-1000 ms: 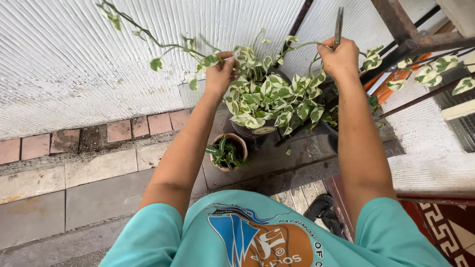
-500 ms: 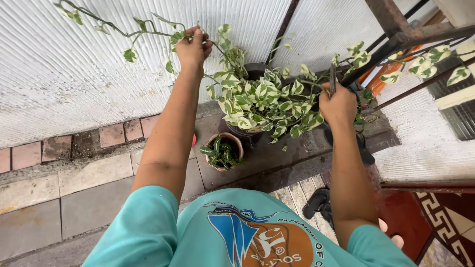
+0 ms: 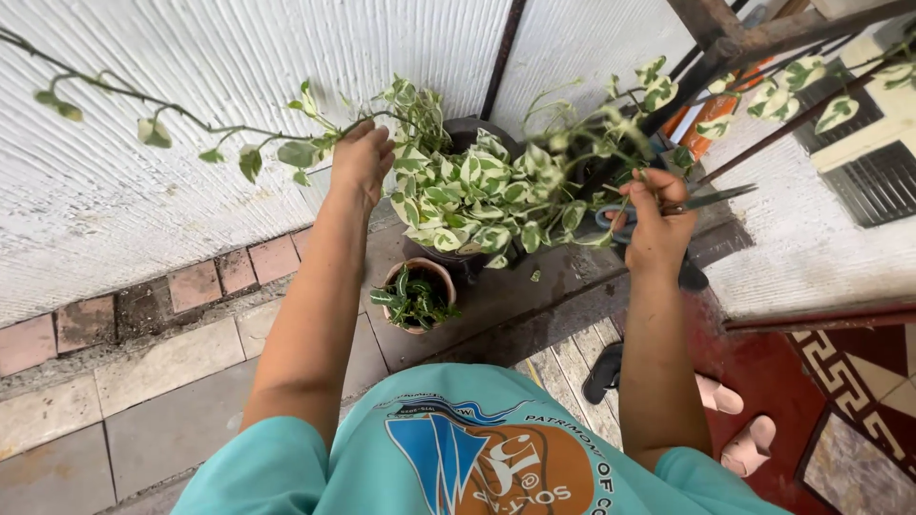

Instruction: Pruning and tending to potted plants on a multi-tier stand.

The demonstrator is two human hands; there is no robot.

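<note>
My left hand (image 3: 361, 160) grips a long thin vine (image 3: 181, 116) with small leaves that runs out to the left along the white wall. The vine comes from a bushy green-and-white leafed plant (image 3: 487, 186) in a dark pot (image 3: 456, 259). My right hand (image 3: 656, 224) holds a pair of scissors (image 3: 701, 200) with blades pointing right, just to the right of the plant's leaves.
A small terracotta pot (image 3: 416, 296) with a dark green plant stands on the paving below the big plant. A ribbed white wall (image 3: 143, 191) rises behind. Rusty metal bars (image 3: 763, 43) with more vines cross the upper right. A dark sandal (image 3: 603, 372) lies near my feet.
My left hand has come down and left, pulling the vine out along the wall. My right hand has dropped lower and turned the scissors from upright to pointing right.
</note>
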